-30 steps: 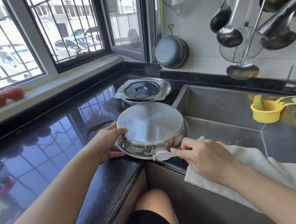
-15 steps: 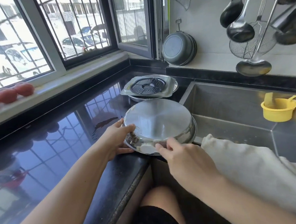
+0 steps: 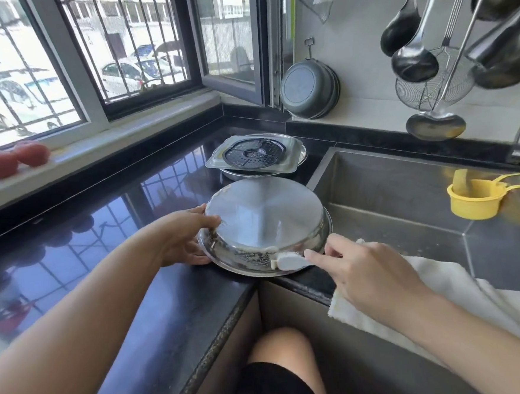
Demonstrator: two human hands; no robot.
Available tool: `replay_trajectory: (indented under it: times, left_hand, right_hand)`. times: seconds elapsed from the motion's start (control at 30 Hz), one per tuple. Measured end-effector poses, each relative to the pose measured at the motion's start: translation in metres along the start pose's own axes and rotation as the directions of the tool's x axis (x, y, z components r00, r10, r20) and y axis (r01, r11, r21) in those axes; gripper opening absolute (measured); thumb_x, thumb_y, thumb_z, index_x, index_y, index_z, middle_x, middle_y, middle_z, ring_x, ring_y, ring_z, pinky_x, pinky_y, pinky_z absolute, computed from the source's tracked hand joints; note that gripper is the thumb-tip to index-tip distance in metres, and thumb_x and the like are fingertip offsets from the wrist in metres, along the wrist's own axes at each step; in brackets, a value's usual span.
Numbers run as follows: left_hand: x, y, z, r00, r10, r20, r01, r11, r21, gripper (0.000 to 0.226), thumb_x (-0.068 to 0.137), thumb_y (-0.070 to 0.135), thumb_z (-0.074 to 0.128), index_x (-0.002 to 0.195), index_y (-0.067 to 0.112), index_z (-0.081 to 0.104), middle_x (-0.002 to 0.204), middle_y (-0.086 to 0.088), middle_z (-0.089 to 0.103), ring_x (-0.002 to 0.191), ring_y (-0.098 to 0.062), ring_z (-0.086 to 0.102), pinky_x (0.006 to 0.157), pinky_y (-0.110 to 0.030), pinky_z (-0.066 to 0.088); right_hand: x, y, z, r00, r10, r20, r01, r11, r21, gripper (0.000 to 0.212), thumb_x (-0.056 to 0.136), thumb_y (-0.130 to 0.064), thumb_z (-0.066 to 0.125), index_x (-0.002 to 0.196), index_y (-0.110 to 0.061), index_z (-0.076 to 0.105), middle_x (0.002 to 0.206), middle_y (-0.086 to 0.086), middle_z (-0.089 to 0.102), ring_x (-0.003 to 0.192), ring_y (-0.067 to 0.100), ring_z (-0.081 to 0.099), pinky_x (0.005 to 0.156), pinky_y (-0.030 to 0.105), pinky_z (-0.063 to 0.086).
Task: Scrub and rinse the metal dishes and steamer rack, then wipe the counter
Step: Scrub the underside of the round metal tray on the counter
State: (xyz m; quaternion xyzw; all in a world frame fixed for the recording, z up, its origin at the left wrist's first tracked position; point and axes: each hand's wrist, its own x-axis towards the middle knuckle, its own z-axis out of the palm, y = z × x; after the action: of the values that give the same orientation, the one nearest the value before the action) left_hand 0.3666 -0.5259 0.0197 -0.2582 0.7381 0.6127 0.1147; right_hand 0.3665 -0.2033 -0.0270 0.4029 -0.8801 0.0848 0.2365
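1. A metal dish (image 3: pixel 264 227) sits upside down on the black counter (image 3: pixel 107 238), at the corner just left of the sink (image 3: pixel 406 192). Its flat base faces up and its rim rests on the counter edge.
2. The left hand (image 3: pixel 184 237) holds the dish on its left side, thumb curled over the edge of the base and fingers wrapped against the wall below.
3. The right hand (image 3: pixel 368 270) pinches a small white brush (image 3: pixel 289 262) between thumb and fingertips. The brush head touches the near wall of the dish, low down by the rim.
4. A white cloth (image 3: pixel 444 294) lies draped over the front edge of the sink, under the right wrist and forearm.
5. Behind the dish, near the back of the counter, a second metal dish (image 3: pixel 235 174) stands with a clear plastic tray (image 3: pixel 219 161) on top; a dark round steamer rack (image 3: pixel 254 153) with holes lies in that tray.
6. A yellow cup (image 3: pixel 474 200) with a long handle hangs inside the sink at its right side.
7. On the wall above the sink hang ladles (image 3: pixel 412 60), a wire skimmer (image 3: pixel 429 88) and a grey pan (image 3: pixel 308 90).
8. 2 red tomatoes (image 3: pixel 13 160) rest on the window sill (image 3: pixel 110 136) at the left, and part of another shows at the frame edge.
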Motion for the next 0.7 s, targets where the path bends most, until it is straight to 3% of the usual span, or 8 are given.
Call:
replay_trajectory:
  times: [0.07,0.17,0.27,0.33,0.43,0.5,0.6,0.7]
  left_hand:
    - [-0.001,0.006,-0.006,0.999,-0.031,0.018,0.03,0.999,0.023,0.031,0.105,0.023,0.058,0.127,0.044,0.065,0.098,-0.006,0.073,0.069,-0.021,0.068,0.08,-0.038,0.061]
    - [-0.001,0.013,-0.011,0.999,-0.047,0.015,0.047,0.998,0.038,0.033,0.105,0.02,0.057,0.126,0.044,0.066,0.097,-0.008,0.068,0.064,-0.02,0.066,0.068,-0.035,0.061]
    - [0.0,0.014,-0.01,0.999,-0.045,-0.002,0.045,0.999,0.02,0.033,0.107,0.018,0.054,0.124,0.044,0.065,0.098,-0.007,0.067,0.068,-0.02,0.063,0.066,-0.034,0.06]
    - [0.001,0.01,-0.005,0.999,-0.035,-0.022,0.035,0.999,-0.019,0.033,0.107,0.02,0.054,0.127,0.043,0.064,0.106,-0.005,0.07,0.075,-0.02,0.064,0.064,-0.033,0.059]
    - [-0.001,0.001,0.003,0.994,0.02,-0.109,-0.039,0.983,-0.178,0.016,0.103,0.023,0.063,0.116,0.032,0.066,0.109,-0.002,0.073,0.087,-0.023,0.067,0.077,-0.039,0.061]
    - [-0.003,-0.006,0.01,0.984,0.069,-0.165,-0.106,0.968,-0.229,0.008,0.099,0.019,0.07,0.106,0.019,0.068,0.102,-0.005,0.075,0.087,-0.024,0.068,0.087,-0.042,0.058]
    - [0.001,-0.014,0.016,0.959,0.15,-0.24,-0.182,0.976,-0.12,0.021,0.093,0.013,0.076,0.109,0.0,0.073,0.102,-0.019,0.078,0.077,-0.024,0.069,0.069,-0.033,0.058]
    - [0.004,-0.012,0.014,0.96,0.151,-0.237,-0.174,0.982,-0.078,0.024,0.092,0.013,0.077,0.113,0.002,0.071,0.101,-0.017,0.078,0.068,-0.019,0.072,0.052,-0.026,0.057]
  right_hand:
    - [0.005,0.0,0.001,0.997,-0.08,0.024,0.079,0.997,0.027,0.054,0.072,-0.006,0.083,0.119,-0.032,0.074,0.077,-0.009,0.048,0.05,0.018,0.024,0.039,0.032,0.042]
    - [0.015,0.004,-0.002,0.995,-0.096,-0.004,0.096,0.991,0.089,0.048,0.079,-0.007,0.078,0.121,-0.03,0.074,0.083,-0.007,0.052,0.047,0.018,0.042,0.041,0.026,0.036]
    - [0.016,-0.004,0.002,0.989,-0.145,-0.004,0.145,0.987,0.068,0.036,0.095,-0.018,0.053,0.121,-0.033,0.072,0.084,-0.007,0.049,0.05,0.015,0.03,0.04,0.026,0.029]
    - [0.011,-0.007,0.01,0.985,-0.17,0.013,0.169,0.983,0.064,0.038,0.093,-0.017,0.055,0.122,-0.036,0.071,0.083,-0.007,0.048,0.053,0.014,0.024,0.039,0.028,0.029]
    - [0.012,-0.001,0.014,0.997,-0.074,-0.029,0.077,0.991,0.11,0.048,0.083,-0.009,0.077,0.122,-0.036,0.071,0.085,-0.007,0.046,0.053,0.014,0.026,0.035,0.035,0.042]
    - [0.015,-0.002,0.013,0.998,-0.061,-0.03,0.064,0.989,0.13,0.05,0.08,-0.006,0.079,0.12,-0.035,0.072,0.084,-0.007,0.047,0.053,0.014,0.027,0.034,0.032,0.038]
    - [0.017,-0.01,0.013,0.989,-0.149,0.005,0.148,0.986,0.077,0.04,0.087,-0.015,0.07,0.12,-0.037,0.072,0.083,-0.007,0.048,0.049,0.016,0.031,0.039,0.027,0.026]
    - [0.028,0.0,0.01,0.997,-0.077,-0.016,0.078,0.985,0.155,0.039,0.09,-0.016,0.072,0.124,-0.035,0.07,0.086,-0.007,0.047,0.048,0.02,0.045,0.037,0.031,0.04]
